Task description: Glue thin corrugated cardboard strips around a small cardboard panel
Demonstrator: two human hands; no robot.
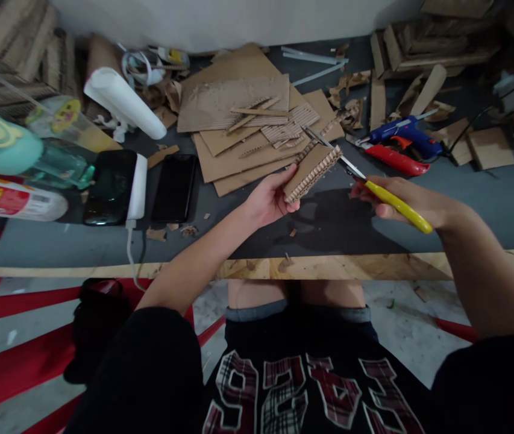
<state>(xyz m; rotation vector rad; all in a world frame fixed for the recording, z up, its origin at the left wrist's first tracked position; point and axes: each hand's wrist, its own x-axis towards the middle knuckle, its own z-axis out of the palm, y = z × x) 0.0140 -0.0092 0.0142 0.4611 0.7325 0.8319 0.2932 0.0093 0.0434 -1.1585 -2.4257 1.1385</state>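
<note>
Above the grey tabletop, my left hand (271, 202) grips a small rectangular piece of corrugated cardboard (311, 172), thumb on top and fingers beneath, its fluted edge facing me. My right hand (394, 199) is closed on the yellow handles of a pair of scissors (399, 208). The metal blades point up and left, across the far edge of the cardboard piece, with a narrow fluted strip beside them. Behind lie flat cardboard sheets (234, 102) with several thin offcuts on top.
Right of centre lie a blue glue gun (413, 135) and a red-handled tool (396, 160). Clear glue sticks (313, 57) are at the back. Two phones (174, 188), bottles (17, 196) and a white roll (125, 102) occupy the left. Cardboard stacks (437, 45) stand in the corners.
</note>
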